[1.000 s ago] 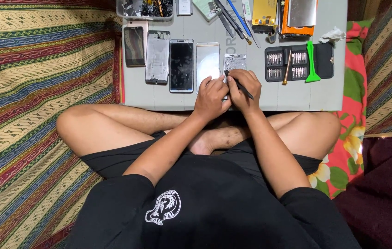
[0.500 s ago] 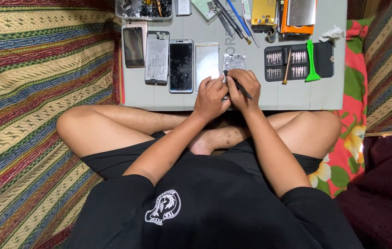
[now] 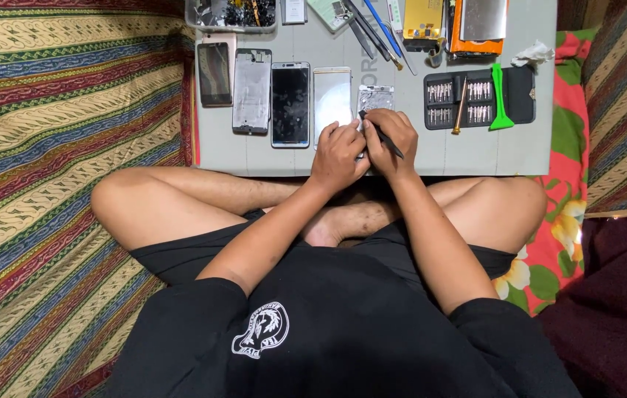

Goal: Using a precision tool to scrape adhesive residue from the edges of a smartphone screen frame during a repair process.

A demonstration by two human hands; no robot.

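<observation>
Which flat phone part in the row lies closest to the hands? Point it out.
The small silvery frame piece, at the row's right end, just above the right hand; the others lie further left.

Matt grey work board [image 3: 475, 151], smooth. On it: glossy glass phone screen [image 3: 290, 103]; dull metal phone frame [image 3: 252, 90]; shiny metal part [image 3: 376, 98]; green plastic pry tool [image 3: 500, 99]; shiny metal bits in a matt black case [image 3: 522, 94]. Beside the board: woven striped cloth [image 3: 55, 125].

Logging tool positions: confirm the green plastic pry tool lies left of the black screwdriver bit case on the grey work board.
Not right. In the head view the green plastic pry tool lies across the black screwdriver bit case, toward its right end, on the grey work board.
</observation>
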